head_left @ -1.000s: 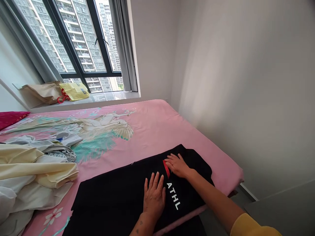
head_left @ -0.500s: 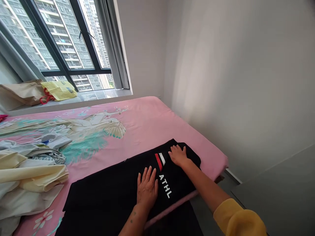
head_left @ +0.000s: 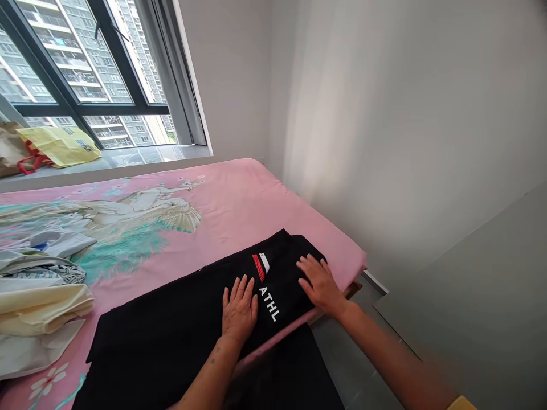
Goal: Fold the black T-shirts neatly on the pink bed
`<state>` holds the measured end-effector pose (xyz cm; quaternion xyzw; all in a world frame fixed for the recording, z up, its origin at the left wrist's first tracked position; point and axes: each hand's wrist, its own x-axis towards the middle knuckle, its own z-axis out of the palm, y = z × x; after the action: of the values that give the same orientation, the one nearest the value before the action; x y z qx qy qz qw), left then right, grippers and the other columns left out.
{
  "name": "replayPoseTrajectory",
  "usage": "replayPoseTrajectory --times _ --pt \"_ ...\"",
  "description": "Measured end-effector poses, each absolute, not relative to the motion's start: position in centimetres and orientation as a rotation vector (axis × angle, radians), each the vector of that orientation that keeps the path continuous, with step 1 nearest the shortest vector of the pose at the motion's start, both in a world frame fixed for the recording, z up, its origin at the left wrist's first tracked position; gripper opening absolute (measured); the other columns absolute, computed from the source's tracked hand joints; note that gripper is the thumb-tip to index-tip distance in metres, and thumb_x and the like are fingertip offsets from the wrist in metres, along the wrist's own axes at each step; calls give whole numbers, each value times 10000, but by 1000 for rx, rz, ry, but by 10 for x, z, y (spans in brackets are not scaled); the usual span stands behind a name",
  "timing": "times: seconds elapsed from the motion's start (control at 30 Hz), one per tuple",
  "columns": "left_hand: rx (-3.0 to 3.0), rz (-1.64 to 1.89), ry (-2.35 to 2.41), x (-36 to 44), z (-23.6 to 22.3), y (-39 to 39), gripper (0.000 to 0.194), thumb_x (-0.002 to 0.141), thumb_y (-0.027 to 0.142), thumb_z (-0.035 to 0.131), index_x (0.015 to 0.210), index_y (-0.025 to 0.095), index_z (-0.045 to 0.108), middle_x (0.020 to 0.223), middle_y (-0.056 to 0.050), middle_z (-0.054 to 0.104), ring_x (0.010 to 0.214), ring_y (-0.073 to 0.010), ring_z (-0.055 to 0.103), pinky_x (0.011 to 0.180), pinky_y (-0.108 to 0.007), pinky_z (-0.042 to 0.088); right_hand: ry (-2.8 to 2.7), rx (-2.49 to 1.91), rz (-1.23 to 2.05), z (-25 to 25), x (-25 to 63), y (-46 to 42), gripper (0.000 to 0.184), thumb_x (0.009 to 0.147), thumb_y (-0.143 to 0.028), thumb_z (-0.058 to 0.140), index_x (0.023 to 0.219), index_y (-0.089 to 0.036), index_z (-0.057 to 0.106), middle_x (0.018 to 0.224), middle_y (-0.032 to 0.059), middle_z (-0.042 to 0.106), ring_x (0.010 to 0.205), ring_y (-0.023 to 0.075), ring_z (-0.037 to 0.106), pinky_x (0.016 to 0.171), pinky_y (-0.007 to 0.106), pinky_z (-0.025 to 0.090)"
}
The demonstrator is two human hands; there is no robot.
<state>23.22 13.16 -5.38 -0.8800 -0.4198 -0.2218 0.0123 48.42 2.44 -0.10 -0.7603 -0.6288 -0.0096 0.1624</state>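
A black garment (head_left: 171, 319) with white "ATHL" lettering and a red-and-white patch lies spread along the near edge of the bed, and part of the black cloth shows below that edge. My left hand (head_left: 240, 310) rests flat on it, just left of the lettering, fingers stretched out. Over the garment's right end is my right hand (head_left: 318, 285), its fingers spread and touching or just above the cloth. Neither hand grips anything. Whether the garment is a shirt or something else I cannot tell.
The pink bed sheet (head_left: 239, 199) carries a bird and flower print. A heap of pale clothes (head_left: 47, 307) lies at the left. On the windowsill are a yellow bag (head_left: 62, 147) and a brown bag (head_left: 9, 151). A wall (head_left: 342, 114) stands along the right.
My right hand has shifted from beside the patch toward the garment's near right corner. My left hand stays flat on the cloth. The view has turned slightly right.
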Motion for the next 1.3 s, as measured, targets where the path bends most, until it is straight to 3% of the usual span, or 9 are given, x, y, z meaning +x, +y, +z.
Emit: replayPoseTrajectory --times 0.17,0.3,0.53,0.67,0.8,0.97,1.1,1.2,1.3 --pt "-2734 -689 -1297 232 -52 130 459 906 266 396 1358 242 475 1439 -50 447 1336 -255 385 1109 -497 247 -1547 -2335 -77 -24 477 0 491 811 -112 345 1234 -248 555 1346 54 531 1323 257 369 1097 523 170" --pt "-2725 -697 -1299 233 -52 130 457 903 265 401 1352 243 481 1436 -47 451 1332 -253 392 1107 -492 250 -1703 -2147 -61 -24 481 -5 617 709 -85 387 1291 -260 491 1381 11 493 1363 208 294 1131 455 129" --pt "-2739 -659 -1316 232 -49 128 456 909 278 394 1355 229 478 1441 -48 444 1337 -251 384 1111 -495 243 -1500 -2231 -134 -28 483 -2 253 778 -117 426 891 -212 632 1179 78 616 1231 279 442 1066 516 230" --pt "-2770 -628 -1354 232 -46 126 460 908 275 392 1358 235 475 1449 -45 434 1353 -250 359 1127 -498 220 -1476 -2156 -222 -21 453 -2 394 804 -78 379 1130 -203 561 1329 66 530 1336 254 341 1104 540 165" --pt "-2883 -534 -1478 231 -38 119 483 915 273 357 1389 222 435 1489 -58 368 1394 -262 277 1153 -528 132 -1764 -1875 -109 -5 389 16 425 930 -265 348 1345 -205 416 1449 49 412 1396 213 248 1136 495 174" --pt "-3141 -362 -1432 210 -23 109 586 891 400 426 1452 285 300 1517 -30 315 1403 -254 259 1138 -534 191 -1929 -1755 131 -11 328 55 523 959 -407 254 1431 -190 318 1479 55 366 1406 219 227 1142 517 149" --pt "-3018 -457 -1574 149 -13 107 504 884 389 444 1384 334 410 1464 2 417 1385 -219 302 1135 -532 205 -2035 -1901 183 -48 314 75 531 935 -438 271 1402 -210 384 1473 46 375 1395 258 250 1117 589 122" --pt "-2521 -667 -1955 68 -10 112 474 845 335 506 1316 276 505 1438 -39 450 1372 -239 322 1125 -491 260 -2086 -1944 40 -73 315 75 540 917 -448 307 1397 -213 390 1493 35 339 1406 251 219 1121 589 74" --pt "-2201 -722 -2184 -28 -15 121 474 879 255 393 1307 79 495 1371 -197 487 1321 -313 386 1078 -545 311 -2091 -1971 1 -80 317 72 544 915 -467 302 1399 -230 381 1494 23 340 1406 232 218 1123 584 74"
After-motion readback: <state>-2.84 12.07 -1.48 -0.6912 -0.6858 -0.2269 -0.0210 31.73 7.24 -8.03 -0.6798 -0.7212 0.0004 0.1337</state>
